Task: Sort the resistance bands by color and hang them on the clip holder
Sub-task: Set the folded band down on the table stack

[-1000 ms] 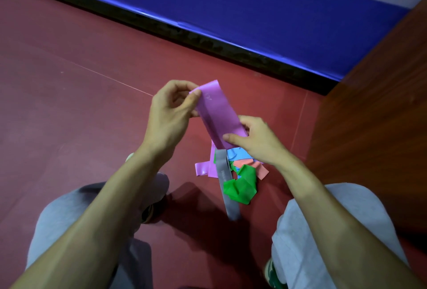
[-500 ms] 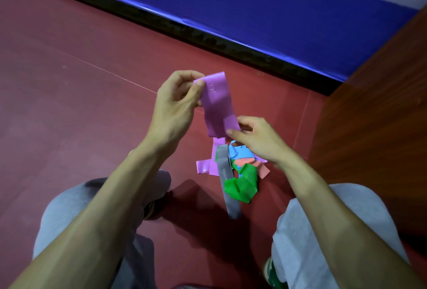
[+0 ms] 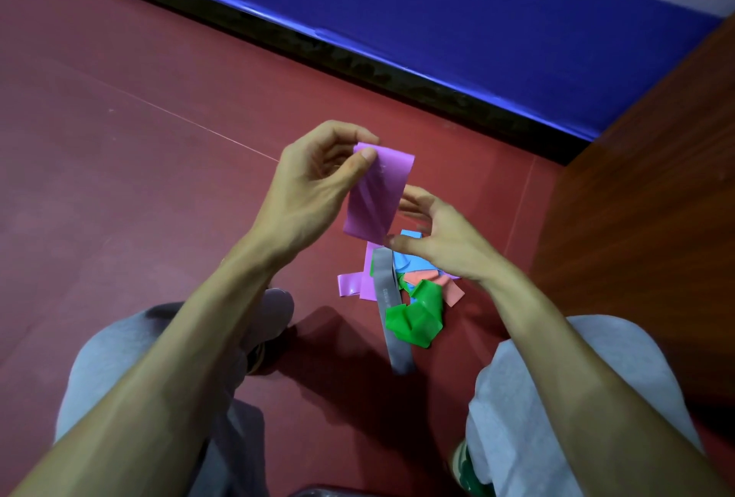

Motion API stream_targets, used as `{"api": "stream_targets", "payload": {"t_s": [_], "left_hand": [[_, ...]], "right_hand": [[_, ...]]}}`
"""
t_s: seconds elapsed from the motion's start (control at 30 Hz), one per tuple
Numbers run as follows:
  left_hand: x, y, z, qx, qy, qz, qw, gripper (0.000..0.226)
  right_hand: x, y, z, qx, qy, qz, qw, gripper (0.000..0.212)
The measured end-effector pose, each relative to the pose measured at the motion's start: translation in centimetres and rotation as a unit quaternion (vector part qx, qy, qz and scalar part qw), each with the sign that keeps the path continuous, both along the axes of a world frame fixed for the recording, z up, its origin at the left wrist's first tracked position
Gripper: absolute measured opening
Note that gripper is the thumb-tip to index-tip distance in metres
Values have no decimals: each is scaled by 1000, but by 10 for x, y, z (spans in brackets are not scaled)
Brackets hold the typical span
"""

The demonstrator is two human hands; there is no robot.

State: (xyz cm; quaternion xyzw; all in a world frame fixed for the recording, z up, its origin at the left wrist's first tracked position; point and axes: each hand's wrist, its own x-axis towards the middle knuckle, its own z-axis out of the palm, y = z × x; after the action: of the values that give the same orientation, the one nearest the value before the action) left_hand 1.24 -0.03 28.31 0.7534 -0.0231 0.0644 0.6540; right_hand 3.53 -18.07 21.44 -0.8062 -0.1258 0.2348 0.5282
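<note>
Left hand (image 3: 314, 182) pinches flat glossy purple band (image 3: 378, 194) top — right hand (image 3: 437, 242) pinches bottom corner.

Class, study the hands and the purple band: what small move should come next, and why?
Probably the right hand should pinch the lower end of the purple band and pull it straight. The left hand pinches only the top edge, so the band hangs creased. The right hand sits at the lower corner, but whether it grips is unclear.
</note>
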Motion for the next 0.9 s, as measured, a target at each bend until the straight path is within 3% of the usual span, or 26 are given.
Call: {"api": "stream_targets", "payload": {"t_s": [0.17, 0.27, 0.47, 0.63, 0.8, 0.9], "left_hand": [[1, -3, -1, -1, 3, 14, 1000, 17], [1, -4, 0, -13, 0, 24, 1000, 15], [0, -5, 1, -24, -14, 55, 998, 15], [-14, -9, 9, -38, -29, 72, 996, 17], [-34, -21, 34, -35, -47, 37, 998, 21], [-48, -27, 62, -17, -67, 13, 998, 23]], "right_hand": [[-5, 9, 3, -38, -43, 14, 998, 23], [-5, 8, 3, -49, -69, 19, 996, 29], [-4, 6, 2, -86, -146, 8, 985, 9], [-13, -1, 21, 7, -107, -44, 993, 37], [-27, -23, 92, 77, -176, -78, 978, 23], [-38, -30, 147, 70, -218, -64, 971, 17]]}}
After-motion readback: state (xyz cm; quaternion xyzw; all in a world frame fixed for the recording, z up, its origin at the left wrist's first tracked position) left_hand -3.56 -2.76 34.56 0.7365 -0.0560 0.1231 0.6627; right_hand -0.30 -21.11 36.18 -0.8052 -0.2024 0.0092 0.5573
